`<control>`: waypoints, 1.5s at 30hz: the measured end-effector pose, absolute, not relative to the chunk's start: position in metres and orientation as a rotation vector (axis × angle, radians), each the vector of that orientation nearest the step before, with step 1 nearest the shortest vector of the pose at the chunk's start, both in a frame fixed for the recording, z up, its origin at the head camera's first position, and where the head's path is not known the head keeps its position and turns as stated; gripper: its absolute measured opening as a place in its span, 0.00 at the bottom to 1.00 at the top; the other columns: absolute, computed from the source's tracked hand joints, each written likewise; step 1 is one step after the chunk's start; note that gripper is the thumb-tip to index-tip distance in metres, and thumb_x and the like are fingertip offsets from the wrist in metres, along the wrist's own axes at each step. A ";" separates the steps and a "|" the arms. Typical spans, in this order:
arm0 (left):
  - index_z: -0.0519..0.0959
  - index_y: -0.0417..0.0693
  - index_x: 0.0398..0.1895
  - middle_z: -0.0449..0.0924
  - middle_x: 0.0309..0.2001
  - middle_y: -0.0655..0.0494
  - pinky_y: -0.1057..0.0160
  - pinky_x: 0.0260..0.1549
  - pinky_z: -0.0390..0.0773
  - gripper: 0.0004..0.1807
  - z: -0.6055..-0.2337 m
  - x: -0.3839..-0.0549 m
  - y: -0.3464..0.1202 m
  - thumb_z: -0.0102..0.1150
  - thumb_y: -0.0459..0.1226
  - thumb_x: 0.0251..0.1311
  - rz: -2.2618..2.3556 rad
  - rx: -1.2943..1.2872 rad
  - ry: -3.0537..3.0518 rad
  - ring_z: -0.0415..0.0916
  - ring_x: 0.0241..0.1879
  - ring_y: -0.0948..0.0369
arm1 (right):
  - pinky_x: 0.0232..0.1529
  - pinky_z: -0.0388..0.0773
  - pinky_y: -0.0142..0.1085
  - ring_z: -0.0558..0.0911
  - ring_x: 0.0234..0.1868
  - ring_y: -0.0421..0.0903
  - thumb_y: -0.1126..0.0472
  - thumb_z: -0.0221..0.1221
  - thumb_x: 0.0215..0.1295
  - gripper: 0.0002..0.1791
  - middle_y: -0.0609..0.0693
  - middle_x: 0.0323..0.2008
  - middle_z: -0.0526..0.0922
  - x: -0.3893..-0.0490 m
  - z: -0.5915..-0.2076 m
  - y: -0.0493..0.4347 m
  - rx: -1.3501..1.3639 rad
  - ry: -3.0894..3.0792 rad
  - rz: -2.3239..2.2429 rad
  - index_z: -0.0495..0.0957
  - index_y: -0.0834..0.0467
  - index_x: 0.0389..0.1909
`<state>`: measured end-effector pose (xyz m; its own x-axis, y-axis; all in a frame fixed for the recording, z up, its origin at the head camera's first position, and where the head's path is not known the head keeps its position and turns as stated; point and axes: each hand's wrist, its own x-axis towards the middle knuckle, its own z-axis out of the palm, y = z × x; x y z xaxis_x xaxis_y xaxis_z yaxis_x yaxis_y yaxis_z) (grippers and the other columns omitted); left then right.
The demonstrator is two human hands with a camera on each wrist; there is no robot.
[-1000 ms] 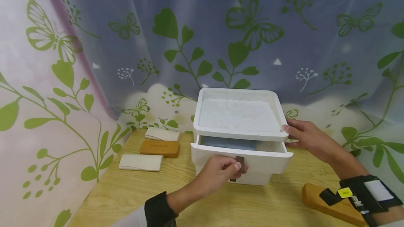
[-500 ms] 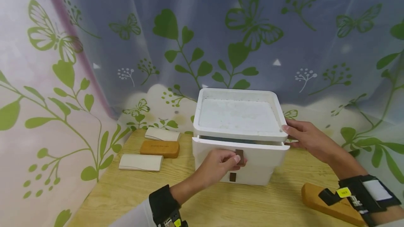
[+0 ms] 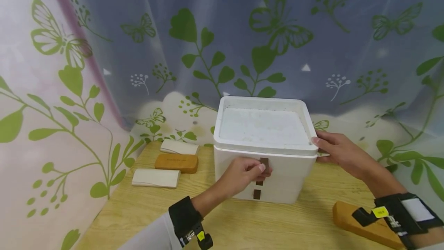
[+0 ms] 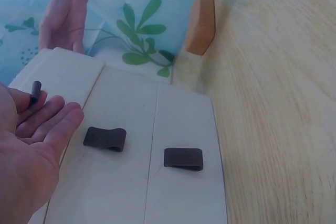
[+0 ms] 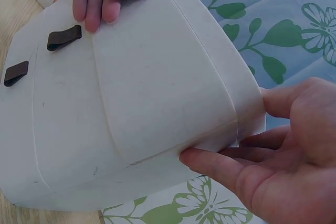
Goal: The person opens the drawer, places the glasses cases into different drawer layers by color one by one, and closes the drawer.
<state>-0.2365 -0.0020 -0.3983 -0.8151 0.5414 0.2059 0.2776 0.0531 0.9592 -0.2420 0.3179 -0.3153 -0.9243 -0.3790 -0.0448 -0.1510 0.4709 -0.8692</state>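
Observation:
My left hand [image 3: 242, 173] pinches the brown pull tab [image 3: 265, 166] of the top drawer between thumb and fingers. That drawer sits flush in the white drawer unit [image 3: 263, 126], so its inside is hidden. Below the held tab are two more brown tabs, the middle one [image 4: 106, 139] and the bottom one [image 4: 183, 158], on drawers that are also pushed in. On the unit's right side, my right hand [image 3: 341, 153] rests with its thumb and fingertips against the side wall and top rim. In the right wrist view its fingers [image 5: 215, 166] touch the wall without wrapping round it.
Left of the unit, a tan case [image 3: 176, 163] lies between two cream cases, the rear one [image 3: 178, 147] and the front one [image 3: 156, 178]. Another tan case [image 3: 364, 225] lies beneath the right wrist. Patterned curtain [image 3: 208, 49] hangs behind the wooden table [image 3: 277, 227].
The top drawer has slid back from part-way out to flush, hiding the bluish item inside it. My left hand has moved inward with the tab. The right hand has stayed put.

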 end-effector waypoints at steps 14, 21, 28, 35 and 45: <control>0.86 0.35 0.46 0.88 0.52 0.41 0.62 0.50 0.88 0.14 -0.396 -0.242 0.005 0.53 0.35 0.78 1.829 0.836 2.106 0.89 0.52 0.55 | 0.60 0.85 0.44 0.77 0.56 0.19 0.50 0.43 0.86 0.37 0.71 0.80 0.53 -0.237 -0.314 0.329 -0.481 2.467 -1.457 0.43 0.63 0.83; 0.85 0.32 0.48 0.87 0.54 0.39 0.58 0.54 0.87 0.15 -0.397 -0.239 0.003 0.53 0.35 0.78 1.878 0.749 2.051 0.87 0.55 0.50 | 0.62 0.84 0.47 0.77 0.56 0.19 0.49 0.44 0.85 0.37 0.70 0.80 0.54 -0.241 -0.314 0.324 -0.485 2.457 -1.449 0.44 0.63 0.83; 0.84 0.29 0.52 0.87 0.53 0.34 0.58 0.53 0.87 0.15 -0.404 -0.234 -0.007 0.56 0.34 0.76 1.941 0.638 2.015 0.87 0.55 0.45 | 0.60 0.85 0.43 0.78 0.56 0.20 0.49 0.44 0.85 0.38 0.71 0.80 0.54 -0.242 -0.314 0.321 -0.488 2.450 -1.457 0.44 0.63 0.83; 0.86 0.35 0.53 0.88 0.52 0.38 0.61 0.52 0.88 0.17 -0.421 -0.229 -0.033 0.60 0.40 0.74 1.912 0.603 2.105 0.88 0.53 0.51 | 0.60 0.85 0.42 0.78 0.55 0.20 0.49 0.44 0.85 0.38 0.70 0.80 0.53 -0.243 -0.315 0.320 -0.488 2.440 -1.469 0.43 0.63 0.83; 0.84 0.44 0.61 0.86 0.60 0.48 0.60 0.60 0.84 0.18 -0.439 -0.229 -0.046 0.61 0.40 0.72 1.707 0.592 2.186 0.84 0.61 0.55 | 0.61 0.84 0.46 0.77 0.55 0.19 0.48 0.45 0.85 0.39 0.70 0.81 0.51 -0.244 -0.315 0.320 -0.464 2.461 -1.448 0.42 0.63 0.83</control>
<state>-0.2295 -0.0457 -0.4388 -0.8682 0.4960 0.0134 0.1333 0.2071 0.9692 -0.2438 0.3199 -0.3146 -0.9183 -0.3925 -0.0516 -0.1456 0.4559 -0.8781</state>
